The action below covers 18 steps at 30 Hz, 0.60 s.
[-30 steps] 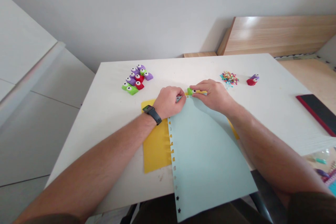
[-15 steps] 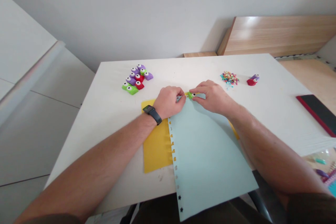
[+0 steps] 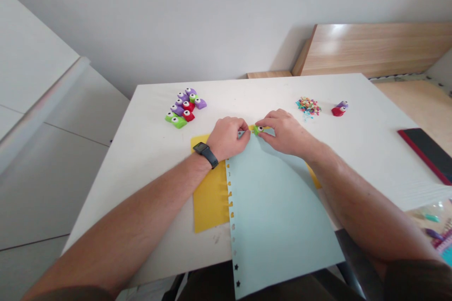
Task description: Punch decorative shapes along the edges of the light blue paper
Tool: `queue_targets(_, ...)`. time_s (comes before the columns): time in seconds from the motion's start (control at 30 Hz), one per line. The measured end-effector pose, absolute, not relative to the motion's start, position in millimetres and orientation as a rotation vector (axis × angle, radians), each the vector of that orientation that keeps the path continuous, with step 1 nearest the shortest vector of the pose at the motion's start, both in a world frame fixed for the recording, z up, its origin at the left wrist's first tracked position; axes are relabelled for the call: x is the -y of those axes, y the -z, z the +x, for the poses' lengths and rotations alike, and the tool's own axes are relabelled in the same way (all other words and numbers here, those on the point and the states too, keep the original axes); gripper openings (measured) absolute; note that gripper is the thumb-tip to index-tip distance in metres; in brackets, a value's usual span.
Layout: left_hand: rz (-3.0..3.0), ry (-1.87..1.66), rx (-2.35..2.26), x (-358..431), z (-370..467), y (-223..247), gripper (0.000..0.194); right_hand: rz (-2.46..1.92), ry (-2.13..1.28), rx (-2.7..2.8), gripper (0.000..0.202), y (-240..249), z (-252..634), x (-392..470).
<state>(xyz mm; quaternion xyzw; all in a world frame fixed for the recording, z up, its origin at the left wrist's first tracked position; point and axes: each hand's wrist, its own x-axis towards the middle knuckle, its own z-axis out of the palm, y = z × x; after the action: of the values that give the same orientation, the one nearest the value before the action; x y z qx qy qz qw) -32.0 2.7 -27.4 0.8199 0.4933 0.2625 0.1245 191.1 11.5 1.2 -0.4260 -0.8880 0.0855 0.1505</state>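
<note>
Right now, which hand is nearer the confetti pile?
Right. The right hand is left of the confetti pile and nearer the camera, gripping the green paper punch; the left hand is farther left, at the light-blue sheet.

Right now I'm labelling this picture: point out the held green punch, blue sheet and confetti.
Held green punch [image 3: 256, 130], head view: on its green body.
Blue sheet [image 3: 278, 211], head view: on its middle.
Confetti [image 3: 308, 106], head view: pile's centre.
</note>
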Motion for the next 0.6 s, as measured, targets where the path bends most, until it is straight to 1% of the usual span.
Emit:
queue_targets(0.33, 2.392, -0.786, -1.455, -4.1, -30.8, 30.6, 0.017, -1.22, -0.285, 2.492, 0.033, -0.1, 189.2, -14.5)
queue_targets(0.4, 2.391, -0.787, -1.473, -4.5, -32.3, 29.0, 0.016, -1.25, -0.311, 2.468, 0.031, 0.8, 188.4, -16.2)
queue_targets(0.5, 2.41, -0.814, -1.546, -7.2, -35.2, 19.9, 0.014, -1.328, -0.364, 2.395, 0.027, 1.2, 186.7, -17.6)
queue_targets(0.6, 2.425, -0.856, -1.638, -14.0, -31.7, 5.8, 0.019, -1.41, -0.413, 2.336, 0.024, 0.3, 184.9, -18.0)
